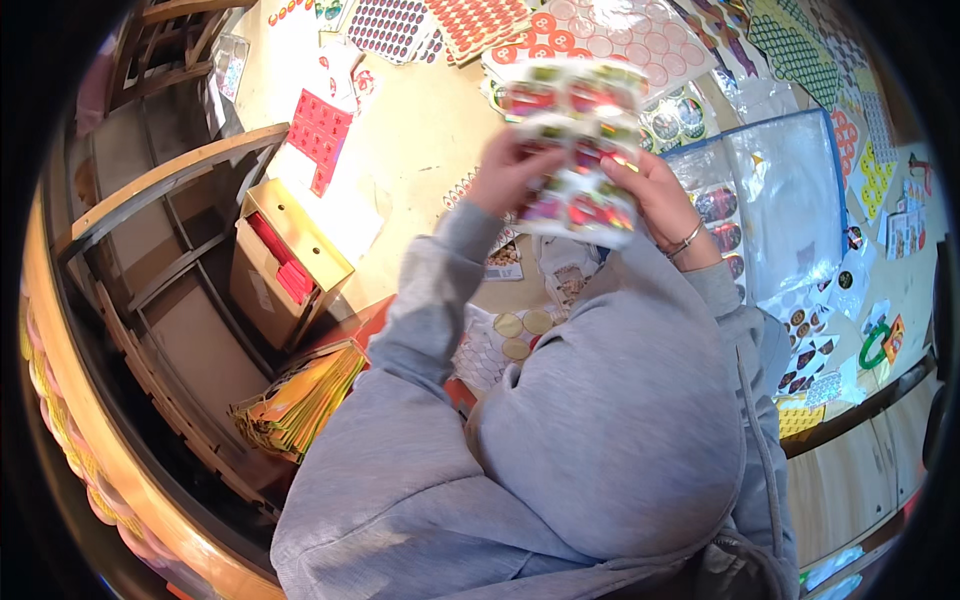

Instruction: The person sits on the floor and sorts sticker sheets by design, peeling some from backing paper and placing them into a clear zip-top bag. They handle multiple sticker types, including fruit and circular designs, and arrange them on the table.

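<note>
Both of my hands grip a blurred sheet of colourful printed stickers (577,199), which shows rows of red, green and purple pictures. My left hand (517,171) holds its left side, fingers over the front. At the right edge is my right hand (656,195), its thumb on top of the sheet and a bracelet at the wrist. Behind the held sheet lie sheets of round red-and-clear stickers (622,37). Partly hidden under it is a sheet with large round green-and-white stickers (675,120).
A clear plastic sleeve with a blue edge (795,210) lies right of my hands. Red sheets (321,139) rest at the left. Below them stand a cardboard box with red contents (277,262) and a yellow paper bundle (307,405), beside a wooden rail (172,180). Sticker sheets (802,52) cover the far right.
</note>
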{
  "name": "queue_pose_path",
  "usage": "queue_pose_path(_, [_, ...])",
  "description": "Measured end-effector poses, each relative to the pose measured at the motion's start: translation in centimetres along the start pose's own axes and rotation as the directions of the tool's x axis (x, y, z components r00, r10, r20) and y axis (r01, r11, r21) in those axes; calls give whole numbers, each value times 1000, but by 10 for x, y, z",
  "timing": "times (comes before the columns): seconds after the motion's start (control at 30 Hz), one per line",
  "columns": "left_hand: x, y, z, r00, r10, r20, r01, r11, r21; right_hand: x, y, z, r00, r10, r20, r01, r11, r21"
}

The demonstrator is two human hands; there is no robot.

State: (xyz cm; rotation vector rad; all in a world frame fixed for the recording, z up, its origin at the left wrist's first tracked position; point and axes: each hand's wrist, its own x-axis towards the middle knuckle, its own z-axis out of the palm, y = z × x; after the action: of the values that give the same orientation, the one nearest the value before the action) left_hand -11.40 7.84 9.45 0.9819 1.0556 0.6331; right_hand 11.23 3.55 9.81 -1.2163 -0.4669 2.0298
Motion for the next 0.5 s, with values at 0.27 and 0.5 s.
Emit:
queue_pose_path(0.27, [60,-37,-84,783,519,-344,-229,755,615,-59,-10,-89,960,-10,-280,-33,988,-149])
queue_pose_path(0.5, [91,-14,-284,558,577,-596,619,189,762,-122,47,-174,922,172,-347,-287,904,-315])
